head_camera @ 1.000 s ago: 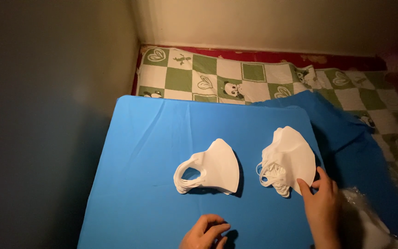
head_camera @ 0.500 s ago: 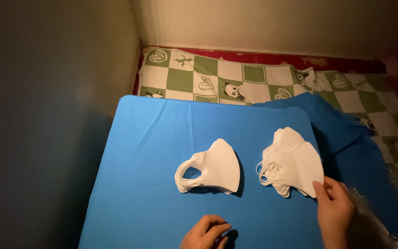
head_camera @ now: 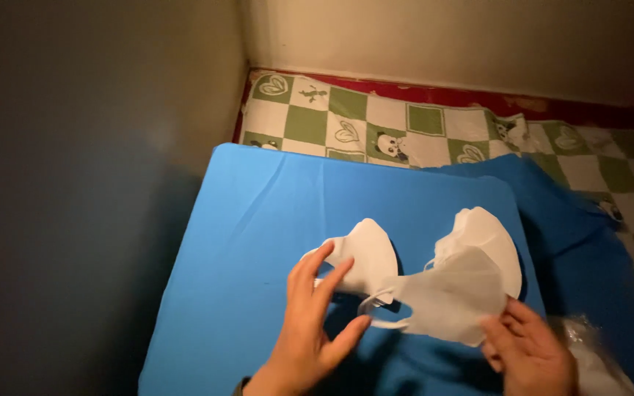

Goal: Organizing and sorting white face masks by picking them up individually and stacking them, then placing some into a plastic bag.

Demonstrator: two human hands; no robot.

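While held up over the near middle of the blue board, one white mask gripped at its right edge by right hand, fingers closed on it. Left hand spread open, fingertips touching folded mask lying flat just left. Further right, stack of masks still waiting; judged early, one laid out, one in hand.
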